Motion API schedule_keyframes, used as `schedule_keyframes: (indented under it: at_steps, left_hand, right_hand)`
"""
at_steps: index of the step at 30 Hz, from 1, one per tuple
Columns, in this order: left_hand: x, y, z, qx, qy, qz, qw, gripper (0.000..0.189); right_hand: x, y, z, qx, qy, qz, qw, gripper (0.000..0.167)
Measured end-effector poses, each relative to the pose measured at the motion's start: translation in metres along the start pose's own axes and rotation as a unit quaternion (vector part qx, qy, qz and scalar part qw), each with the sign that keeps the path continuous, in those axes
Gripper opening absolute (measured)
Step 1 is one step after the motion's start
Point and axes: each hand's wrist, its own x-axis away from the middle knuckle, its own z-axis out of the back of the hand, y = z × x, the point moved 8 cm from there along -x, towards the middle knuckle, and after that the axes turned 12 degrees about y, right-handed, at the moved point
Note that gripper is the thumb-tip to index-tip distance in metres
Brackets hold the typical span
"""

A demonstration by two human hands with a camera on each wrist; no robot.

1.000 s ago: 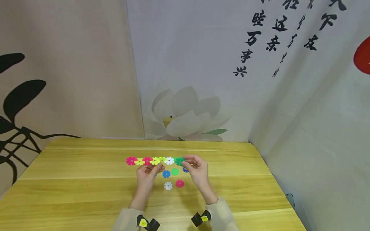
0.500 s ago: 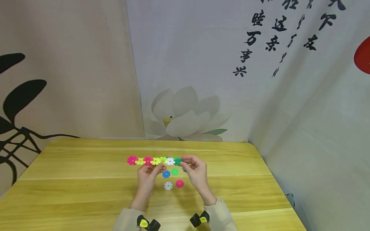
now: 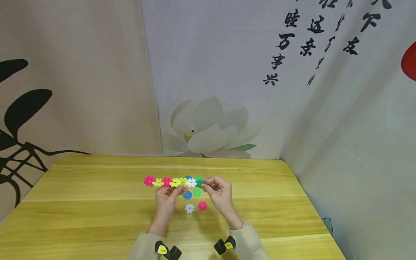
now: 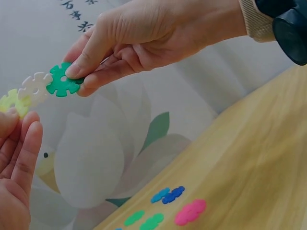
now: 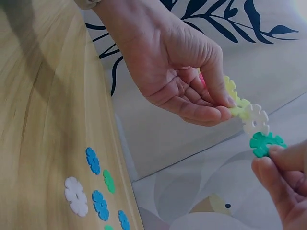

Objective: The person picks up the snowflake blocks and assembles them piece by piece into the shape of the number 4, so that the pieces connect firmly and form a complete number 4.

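Observation:
A row of plastic snowflake discs, pink, yellow and white, is held up above the table. My left hand pinches a yellow disc near the row's right end. Beyond that yellow one sits a white disc. My right hand pinches a dark green disc between thumb and fingers. Its edge meets the white disc's edge in both wrist views. Part of the row is hidden behind the left fingers in the right wrist view.
On the wooden table below lie loose discs: a white disc, a pink disc, a blue disc and a light green disc, with several others partly behind the hands. A printed curtain hangs behind the table.
My right hand has moved slightly left with the dark green disc, which now sits closer against the white disc. The left hand and the row have shifted a little right.

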Motion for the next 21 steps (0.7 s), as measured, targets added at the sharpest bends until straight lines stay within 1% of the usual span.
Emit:
schedule_keyframes:
  at_steps: [5, 8, 11, 14, 17, 21]
  left_hand:
    - [0.0008, -0.0013, 0.0019, -0.002, 0.002, 0.005, 1.0000, 0.007]
    - [0.0006, -0.0011, 0.0020, -0.007, 0.001, 0.005, 1.0000, 0.006]
    - [-0.0002, -0.0002, 0.0019, 0.000, 0.000, 0.004, 1.0000, 0.003]
    - [-0.0008, 0.0007, 0.0019, 0.012, 0.001, 0.007, 0.9999, 0.014]
    - [-0.0022, 0.0011, 0.0021, 0.020, 0.007, 0.013, 0.9997, 0.022]
    - [-0.0048, 0.0006, -0.0010, 0.024, 0.011, 0.022, 0.9994, 0.021]
  right_hand:
    - [-0.0011, 0.0000, -0.0022, 0.001, -0.020, 0.008, 0.9998, 0.010]
    - [-0.0021, -0.0008, -0.0030, 0.004, -0.025, 0.018, 0.9995, 0.011]
    - [-0.0018, -0.0015, -0.0046, -0.002, -0.028, 0.025, 0.9993, 0.011]
    - [-0.0006, -0.0019, -0.0055, -0.010, -0.028, 0.029, 0.9991, 0.011]
    - [-0.0006, -0.0005, -0.0047, -0.004, -0.024, 0.018, 0.9995, 0.010]
    - [-0.0049, 0.0039, -0.0006, -0.003, -0.016, -0.033, 0.9993, 0.006]
